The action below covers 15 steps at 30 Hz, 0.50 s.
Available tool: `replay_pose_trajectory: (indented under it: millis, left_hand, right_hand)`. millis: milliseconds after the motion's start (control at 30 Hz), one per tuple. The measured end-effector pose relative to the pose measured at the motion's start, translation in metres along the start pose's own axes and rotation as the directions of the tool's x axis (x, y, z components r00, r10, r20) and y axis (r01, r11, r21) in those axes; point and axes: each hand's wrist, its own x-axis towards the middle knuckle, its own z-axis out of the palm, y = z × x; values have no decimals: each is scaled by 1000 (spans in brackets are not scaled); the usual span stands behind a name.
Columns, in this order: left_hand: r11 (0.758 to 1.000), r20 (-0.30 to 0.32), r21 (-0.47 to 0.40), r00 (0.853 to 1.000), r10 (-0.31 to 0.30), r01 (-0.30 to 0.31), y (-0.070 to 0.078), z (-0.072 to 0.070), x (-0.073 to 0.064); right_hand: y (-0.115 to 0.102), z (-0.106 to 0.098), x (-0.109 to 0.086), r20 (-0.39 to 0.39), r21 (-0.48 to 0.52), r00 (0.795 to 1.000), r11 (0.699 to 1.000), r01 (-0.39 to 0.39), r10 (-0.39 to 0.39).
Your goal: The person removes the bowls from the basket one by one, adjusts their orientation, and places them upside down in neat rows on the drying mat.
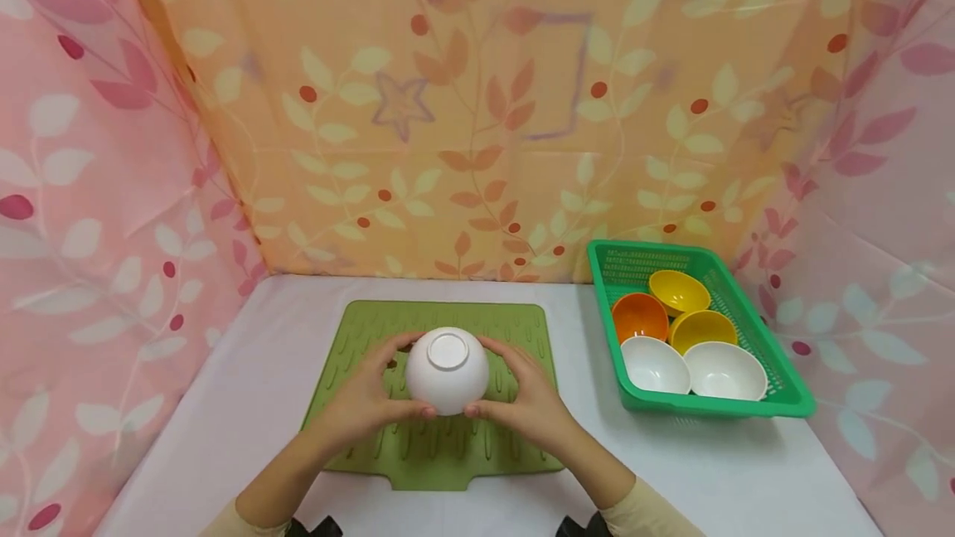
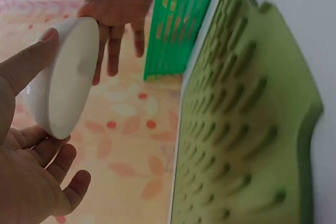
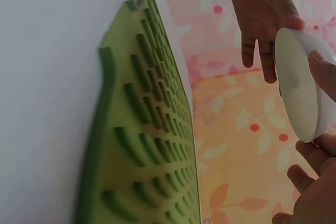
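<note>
Between my two hands a white bowl (image 1: 448, 384) is held upside down, its foot ring facing up. My left hand (image 1: 373, 392) pinches it from the left, thumb near the front and fingers toward the back. From the right side, my right hand (image 1: 525, 392) grips it the same way. Both wrist views show the bowl (image 2: 73, 77) (image 3: 299, 82) raised above a green ribbed drying mat (image 1: 440, 454), its open side facing down toward the mat.
A green plastic basket (image 1: 791, 392) stands at the right on the white table (image 1: 246, 404). In it lie an orange bowl (image 1: 639, 317), two yellow bowls (image 1: 679, 292) and two white bowls (image 1: 727, 371). Patterned cloth walls (image 1: 477, 106) close off the back and sides.
</note>
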Motion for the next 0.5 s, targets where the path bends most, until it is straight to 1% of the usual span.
replay_pose_trajectory:
  millis: [100,167,267,367,500]
  left_hand:
    - [1000,-6,16,1000,-8,8,-12,-19,10]
    - [999,-13,43,1000,-18,18,-23,-32,17]
    - [995,-27,94,999,-25,28,-42,-50,27]
    - [991,-33,133,999,-14,18,-61,-65,35]
    - [986,-22,162,1000,-19,22,-84,-81,47]
  right_hand:
    - [-3,10,26,27,16,1000,1000,12,-13]
    - [-4,18,45,45,17,999,1000,16,-17]
    - [-2,31,71,66,-39,997,999,28,-26]
    - [3,45,95,90,-105,995,994,43,-33]
    - [11,64,119,113,-121,993,992,36,-23]
